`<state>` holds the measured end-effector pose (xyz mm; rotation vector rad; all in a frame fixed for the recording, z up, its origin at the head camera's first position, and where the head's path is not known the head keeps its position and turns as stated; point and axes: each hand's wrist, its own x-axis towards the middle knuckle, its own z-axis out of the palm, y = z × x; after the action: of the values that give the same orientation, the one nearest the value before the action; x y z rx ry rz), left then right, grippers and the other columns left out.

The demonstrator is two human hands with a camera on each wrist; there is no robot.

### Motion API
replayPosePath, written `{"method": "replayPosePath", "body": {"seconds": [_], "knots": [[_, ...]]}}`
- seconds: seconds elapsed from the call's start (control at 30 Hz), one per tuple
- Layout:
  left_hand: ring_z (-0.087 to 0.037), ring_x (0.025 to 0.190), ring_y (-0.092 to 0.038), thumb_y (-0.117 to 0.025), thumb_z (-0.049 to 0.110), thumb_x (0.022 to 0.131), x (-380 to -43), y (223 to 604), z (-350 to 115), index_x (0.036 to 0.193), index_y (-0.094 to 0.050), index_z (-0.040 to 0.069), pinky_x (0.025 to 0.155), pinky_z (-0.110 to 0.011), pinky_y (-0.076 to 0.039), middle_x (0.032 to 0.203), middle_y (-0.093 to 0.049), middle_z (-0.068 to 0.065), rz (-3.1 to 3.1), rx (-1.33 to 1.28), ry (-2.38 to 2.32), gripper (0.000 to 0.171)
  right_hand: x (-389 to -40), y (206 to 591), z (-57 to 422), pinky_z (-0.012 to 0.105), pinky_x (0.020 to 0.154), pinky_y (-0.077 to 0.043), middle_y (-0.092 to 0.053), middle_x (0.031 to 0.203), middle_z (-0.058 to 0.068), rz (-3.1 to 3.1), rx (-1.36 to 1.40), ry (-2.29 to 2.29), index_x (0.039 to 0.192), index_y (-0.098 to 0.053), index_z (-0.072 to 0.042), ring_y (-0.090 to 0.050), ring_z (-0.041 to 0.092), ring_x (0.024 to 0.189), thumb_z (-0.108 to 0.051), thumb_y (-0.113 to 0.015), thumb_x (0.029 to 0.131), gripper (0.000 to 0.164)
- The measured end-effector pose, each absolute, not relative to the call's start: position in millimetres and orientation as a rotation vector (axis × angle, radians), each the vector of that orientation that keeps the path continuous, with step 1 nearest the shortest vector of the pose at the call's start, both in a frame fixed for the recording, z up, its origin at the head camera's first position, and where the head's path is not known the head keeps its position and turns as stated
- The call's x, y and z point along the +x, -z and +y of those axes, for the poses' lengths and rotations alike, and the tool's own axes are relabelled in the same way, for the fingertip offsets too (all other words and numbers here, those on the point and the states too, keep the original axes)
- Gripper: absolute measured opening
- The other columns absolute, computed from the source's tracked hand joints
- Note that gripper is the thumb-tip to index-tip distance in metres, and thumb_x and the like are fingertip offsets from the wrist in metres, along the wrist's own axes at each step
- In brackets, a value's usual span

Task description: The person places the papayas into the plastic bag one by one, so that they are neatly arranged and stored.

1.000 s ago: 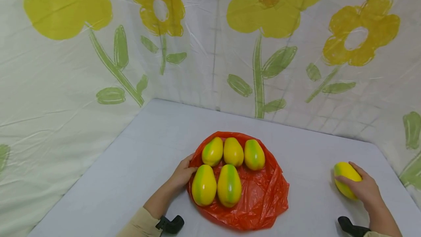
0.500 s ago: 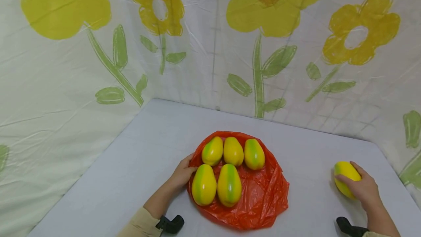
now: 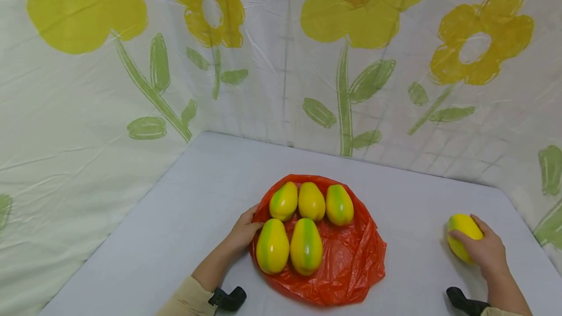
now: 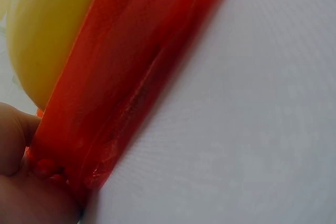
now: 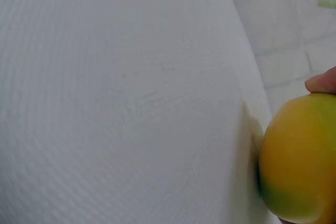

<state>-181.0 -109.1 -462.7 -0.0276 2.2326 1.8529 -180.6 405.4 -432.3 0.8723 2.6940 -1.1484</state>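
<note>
A red plastic bag lies spread with its mouth up, holding several yellow papayas with green stripes. Three smaller-looking ones, among them a papaya, form the back row, and two, including one papaya, lie in front. My left hand pinches the bag's left rim; in the left wrist view its thumb and fingers hold the red plastic beside a papaya. Well to the right, my right hand grips another papaya at the table surface. The right wrist view shows this papaya close to the cloth.
Everything lies on a table with a pale cover. A white curtain with printed yellow flowers hangs behind it and along the left side. A stretch of table separates the bag from my right hand. Black straps sit on both wrists.
The right wrist and its strap have shifted slightly left, while the hand keeps its grip on the papaya. My left hand and the bag stay where they were.
</note>
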Motion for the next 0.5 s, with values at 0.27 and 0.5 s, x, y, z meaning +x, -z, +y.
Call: {"method": "replayPosePath", "body": {"seconds": [0.27, 0.5], "knots": [[-0.029, 0.127, -0.043, -0.044, 0.004, 0.09, -181, 463, -110, 0.143, -0.033, 0.007, 0.106, -0.049, -0.037, 0.144, -0.041, -0.012, 2.23, -0.026, -1.859, 0.054, -177, 427, 400, 0.06, 0.102, -0.032, -0.006, 0.152, 0.029, 2.652, 0.931, 1.278, 0.15, 0.0, -0.016, -0.022, 0.047, 0.123, -0.047, -0.051, 0.087, 0.086], [-0.029, 0.127, -0.044, -0.044, 0.004, 0.09, -181, 463, -110, 0.143, -0.034, 0.008, 0.106, -0.049, -0.038, 0.144, -0.041, -0.012, 2.228, -0.024, -1.86, 0.054, -173, 422, 391, 0.047, 0.085, -0.041, -0.003, 0.154, 0.024, 2.568, 0.931, 1.408, 0.15, -0.001, -0.024, -0.024, 0.043, 0.121, -0.048, -0.053, 0.087, 0.085]]}}
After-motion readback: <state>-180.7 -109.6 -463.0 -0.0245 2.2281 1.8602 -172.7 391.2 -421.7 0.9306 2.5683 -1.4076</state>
